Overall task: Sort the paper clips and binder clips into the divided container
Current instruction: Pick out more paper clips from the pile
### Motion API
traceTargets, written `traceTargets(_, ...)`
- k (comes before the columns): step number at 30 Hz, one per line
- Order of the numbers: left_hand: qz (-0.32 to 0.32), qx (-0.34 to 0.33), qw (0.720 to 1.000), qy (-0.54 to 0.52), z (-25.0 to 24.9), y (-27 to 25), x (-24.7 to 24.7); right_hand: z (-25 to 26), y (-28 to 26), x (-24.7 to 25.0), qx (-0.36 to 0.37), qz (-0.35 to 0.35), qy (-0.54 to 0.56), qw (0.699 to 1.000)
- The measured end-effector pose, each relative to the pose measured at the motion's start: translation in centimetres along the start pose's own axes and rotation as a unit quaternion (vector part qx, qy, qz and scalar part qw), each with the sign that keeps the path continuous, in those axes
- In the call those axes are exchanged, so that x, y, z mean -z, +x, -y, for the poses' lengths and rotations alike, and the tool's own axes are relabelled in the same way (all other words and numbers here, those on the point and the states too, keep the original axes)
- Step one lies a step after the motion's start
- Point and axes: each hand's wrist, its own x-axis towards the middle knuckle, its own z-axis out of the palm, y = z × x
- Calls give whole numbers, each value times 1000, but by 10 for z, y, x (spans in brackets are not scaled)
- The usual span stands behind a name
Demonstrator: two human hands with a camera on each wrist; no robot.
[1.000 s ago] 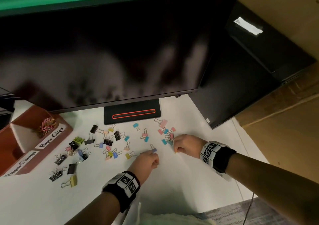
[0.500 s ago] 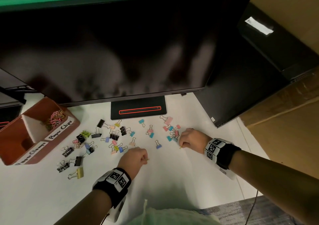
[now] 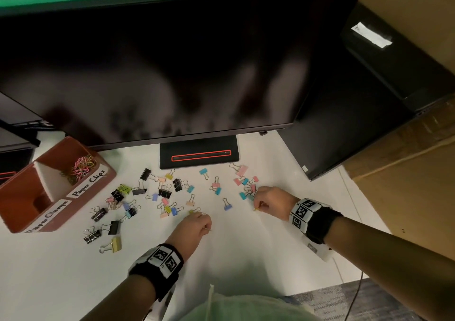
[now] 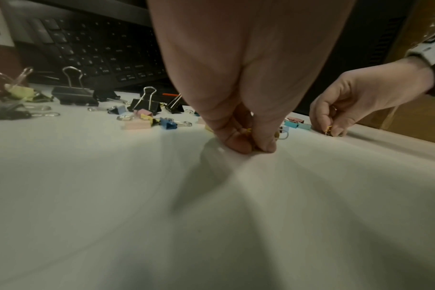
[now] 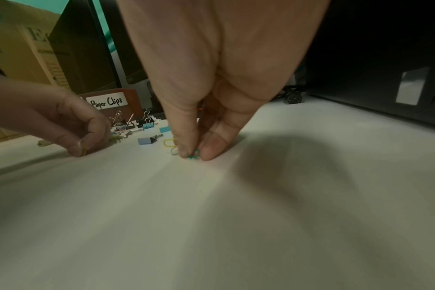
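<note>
Both hands pinch paper clips against the white desk (image 3: pixel 270 259): left hand (image 3: pixel 193 229) a yellow one (image 4: pixel 249 130), right hand (image 3: pixel 272 201) a green one (image 5: pixel 193 156).

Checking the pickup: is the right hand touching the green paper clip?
Touching. The right wrist view shows the right hand pinching the green paper clip between fingertips.

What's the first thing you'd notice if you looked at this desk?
Probably the colourful binder clips scattered over the white desk below the big dark monitor. Next, the left hand and right hand, each pinching a small paper clip near the pile. On the left stands the brown divided container, with paper clips in its far compartment.
</note>
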Motion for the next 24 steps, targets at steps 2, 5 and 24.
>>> traceTargets(2, -14, 3, 1000, -25, 1, -1, 3, 4, 0, 0, -5, 1, 3, 1000)
traceTargets(5, -74, 34, 995, -64, 3, -1, 12, 9, 1, -1, -12, 10, 1, 1000)
traceTargets(24, -53, 27, 996, 68, 18, 23, 19, 27, 13, -8, -4, 29, -19, 999)
